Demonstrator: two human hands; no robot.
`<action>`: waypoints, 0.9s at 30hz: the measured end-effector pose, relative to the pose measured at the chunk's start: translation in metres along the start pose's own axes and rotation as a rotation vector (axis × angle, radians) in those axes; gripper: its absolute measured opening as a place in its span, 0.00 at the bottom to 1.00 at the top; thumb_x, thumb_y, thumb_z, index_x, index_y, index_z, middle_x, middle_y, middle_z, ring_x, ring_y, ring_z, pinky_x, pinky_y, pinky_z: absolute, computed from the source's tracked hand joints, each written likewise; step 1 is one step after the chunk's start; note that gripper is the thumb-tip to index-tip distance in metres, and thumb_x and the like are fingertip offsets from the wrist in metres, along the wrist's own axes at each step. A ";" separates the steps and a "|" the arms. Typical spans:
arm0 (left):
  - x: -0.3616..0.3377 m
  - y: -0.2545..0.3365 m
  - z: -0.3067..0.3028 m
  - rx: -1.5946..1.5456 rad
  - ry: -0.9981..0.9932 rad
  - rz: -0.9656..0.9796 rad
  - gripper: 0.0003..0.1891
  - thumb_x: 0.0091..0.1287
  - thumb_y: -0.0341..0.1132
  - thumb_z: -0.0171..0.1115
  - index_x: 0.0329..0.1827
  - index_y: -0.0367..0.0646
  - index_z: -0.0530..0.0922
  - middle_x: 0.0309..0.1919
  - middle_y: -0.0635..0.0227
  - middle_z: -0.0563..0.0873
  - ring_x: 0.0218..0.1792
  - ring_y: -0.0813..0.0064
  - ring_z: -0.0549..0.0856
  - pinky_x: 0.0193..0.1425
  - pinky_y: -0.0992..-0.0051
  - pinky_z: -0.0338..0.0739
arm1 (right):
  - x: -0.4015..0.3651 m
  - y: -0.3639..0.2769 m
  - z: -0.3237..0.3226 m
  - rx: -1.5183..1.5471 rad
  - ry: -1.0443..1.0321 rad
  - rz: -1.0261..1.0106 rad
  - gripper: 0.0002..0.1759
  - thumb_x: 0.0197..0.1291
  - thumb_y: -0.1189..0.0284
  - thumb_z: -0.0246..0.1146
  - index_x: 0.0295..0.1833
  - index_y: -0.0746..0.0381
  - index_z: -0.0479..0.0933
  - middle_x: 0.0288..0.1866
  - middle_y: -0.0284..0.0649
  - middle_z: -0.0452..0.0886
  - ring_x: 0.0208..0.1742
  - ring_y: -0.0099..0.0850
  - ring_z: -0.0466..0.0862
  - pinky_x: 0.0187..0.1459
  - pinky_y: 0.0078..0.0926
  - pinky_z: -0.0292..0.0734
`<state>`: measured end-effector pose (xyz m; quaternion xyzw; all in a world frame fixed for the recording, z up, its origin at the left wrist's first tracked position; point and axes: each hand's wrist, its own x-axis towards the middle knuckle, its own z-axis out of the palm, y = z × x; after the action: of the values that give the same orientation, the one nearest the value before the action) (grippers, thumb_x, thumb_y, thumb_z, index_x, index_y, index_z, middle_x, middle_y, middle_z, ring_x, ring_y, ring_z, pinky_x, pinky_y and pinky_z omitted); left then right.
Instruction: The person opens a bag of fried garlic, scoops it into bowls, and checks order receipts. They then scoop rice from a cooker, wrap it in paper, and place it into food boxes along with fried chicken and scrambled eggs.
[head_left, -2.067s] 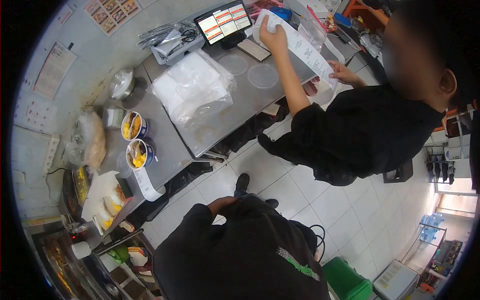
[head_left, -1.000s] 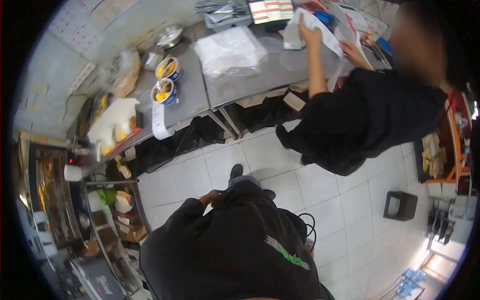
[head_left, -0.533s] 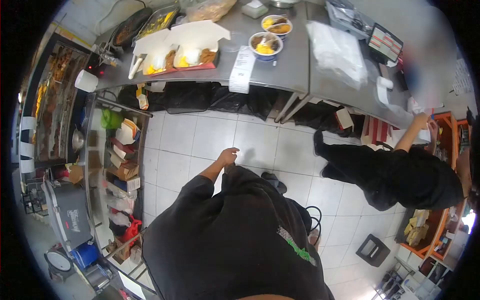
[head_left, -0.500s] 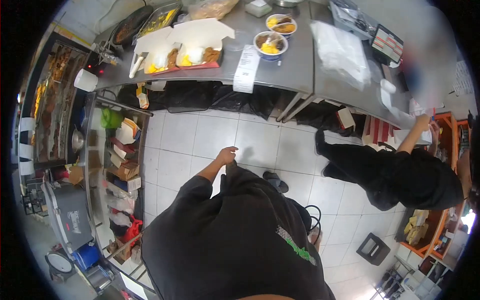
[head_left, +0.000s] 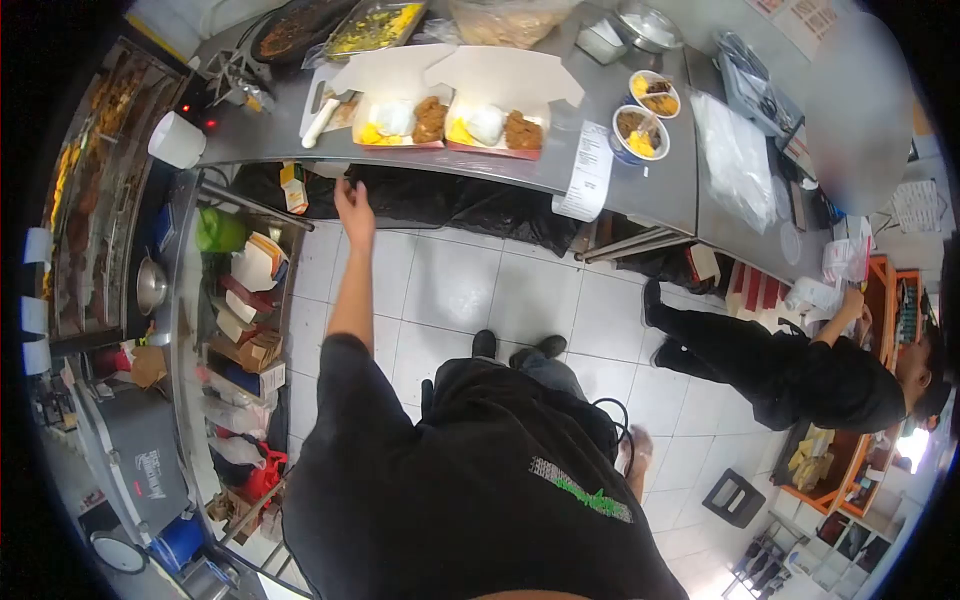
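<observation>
My left hand (head_left: 354, 207) is stretched forward at the front edge of the steel counter (head_left: 480, 175), its fingers apart and nothing in it. Beyond it, on the counter, stand two open paper boxes, a left box (head_left: 399, 125) and a right box (head_left: 495, 128), each with white rice, yellow food and a browned fried piece. A white-handled utensil (head_left: 320, 123) lies left of them. My right hand (head_left: 637, 450) hangs low beside my hip, near a black cord loop (head_left: 622, 412); its fingers are blurred and partly hidden.
Two round bowls (head_left: 641, 135) of food and a long receipt (head_left: 587, 172) are right of the boxes. A metal tray (head_left: 375, 28) of yellow food sits behind. A co-worker (head_left: 800, 370) in black stands at right. Shelves with cartons (head_left: 262, 262) line the left; a black stool (head_left: 734, 497) is on the floor.
My left hand has let go of the dark shirt's front and reached forward and left to the counter edge. My view has shifted left, and the co-worker's arms have moved.
</observation>
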<state>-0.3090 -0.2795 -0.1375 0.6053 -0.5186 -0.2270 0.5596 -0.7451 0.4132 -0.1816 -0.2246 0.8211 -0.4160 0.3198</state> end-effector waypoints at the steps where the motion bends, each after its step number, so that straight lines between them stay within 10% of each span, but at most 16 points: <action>1: 0.030 0.010 -0.001 -0.086 0.005 -0.102 0.29 0.68 0.40 0.59 0.66 0.32 0.64 0.55 0.53 0.77 0.54 0.65 0.77 0.57 0.72 0.71 | 0.014 -0.089 0.019 0.186 0.061 0.243 0.21 0.67 0.58 0.56 0.51 0.66 0.74 0.34 0.39 0.80 0.32 0.26 0.79 0.36 0.23 0.76; 4: 0.084 0.034 0.002 -0.185 -0.201 -0.364 0.27 0.70 0.46 0.53 0.65 0.35 0.66 0.50 0.55 0.80 0.49 0.66 0.79 0.52 0.72 0.73 | 0.072 -0.172 0.054 0.321 -0.014 0.167 0.20 0.68 0.59 0.55 0.52 0.66 0.75 0.32 0.37 0.78 0.31 0.24 0.78 0.36 0.21 0.74; 6: 0.102 0.051 -0.002 0.279 -0.571 -0.185 0.22 0.71 0.48 0.47 0.51 0.38 0.77 0.48 0.52 0.81 0.51 0.59 0.79 0.54 0.65 0.73 | 0.111 -0.194 0.078 0.316 -0.208 0.003 0.20 0.68 0.60 0.55 0.54 0.67 0.74 0.37 0.38 0.78 0.35 0.24 0.78 0.39 0.23 0.76; 8: 0.098 0.025 0.019 0.475 -0.537 -0.043 0.19 0.69 0.43 0.47 0.49 0.38 0.78 0.44 0.52 0.84 0.46 0.58 0.81 0.50 0.61 0.74 | 0.141 -0.203 0.106 0.332 -0.232 0.069 0.18 0.70 0.66 0.52 0.58 0.66 0.71 0.48 0.40 0.77 0.43 0.27 0.79 0.46 0.25 0.78; 11: 0.099 -0.014 0.038 0.478 -0.414 0.165 0.19 0.70 0.42 0.50 0.56 0.40 0.77 0.52 0.57 0.82 0.51 0.62 0.79 0.55 0.65 0.73 | 0.201 -0.217 0.163 0.218 -0.403 -0.017 0.17 0.68 0.66 0.54 0.56 0.65 0.72 0.38 0.37 0.78 0.36 0.24 0.79 0.38 0.21 0.77; 13: 0.102 0.022 0.020 -0.320 -0.507 -0.475 0.22 0.74 0.48 0.48 0.62 0.43 0.74 0.50 0.67 0.82 0.51 0.75 0.78 0.53 0.71 0.75 | 0.227 -0.237 0.193 0.128 -0.532 -0.026 0.15 0.67 0.66 0.55 0.52 0.64 0.75 0.29 0.34 0.77 0.31 0.22 0.78 0.33 0.18 0.75; 15: 0.115 0.012 -0.013 -0.334 -0.467 -0.471 0.21 0.73 0.44 0.51 0.62 0.41 0.73 0.45 0.67 0.82 0.48 0.77 0.80 0.50 0.75 0.77 | 0.354 -0.093 0.245 0.203 -0.775 0.144 0.17 0.65 0.63 0.56 0.48 0.67 0.77 0.27 0.37 0.80 0.30 0.29 0.80 0.34 0.26 0.76; 18: 0.118 -0.015 -0.106 -0.302 -0.251 -0.323 0.17 0.70 0.36 0.55 0.58 0.38 0.75 0.40 0.67 0.82 0.40 0.77 0.82 0.46 0.76 0.78 | 0.339 -0.252 0.284 -0.804 -0.953 -0.974 0.20 0.61 0.60 0.53 0.48 0.65 0.80 0.40 0.49 0.84 0.44 0.49 0.82 0.50 0.43 0.75; 24: 0.066 -0.086 -0.330 -0.120 0.322 -0.490 0.18 0.57 0.20 0.57 0.51 0.42 0.81 0.31 0.70 0.84 0.31 0.81 0.81 0.37 0.79 0.77 | 0.306 -0.406 0.377 -0.466 -1.057 -0.556 0.20 0.61 0.61 0.53 0.49 0.65 0.79 0.41 0.49 0.83 0.46 0.50 0.81 0.51 0.42 0.74; 27: 0.089 -0.079 -0.420 0.277 0.465 -0.469 0.16 0.60 0.29 0.61 0.52 0.37 0.79 0.37 0.64 0.87 0.39 0.71 0.84 0.45 0.73 0.78 | 0.285 -0.432 0.427 -0.430 -1.067 -0.528 0.20 0.62 0.61 0.53 0.49 0.65 0.79 0.42 0.50 0.83 0.47 0.50 0.81 0.52 0.42 0.73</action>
<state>0.1119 -0.1848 -0.0691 0.8133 -0.2501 -0.1329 0.5082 -0.5950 -0.2372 -0.1123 -0.6556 0.5306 -0.1373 0.5194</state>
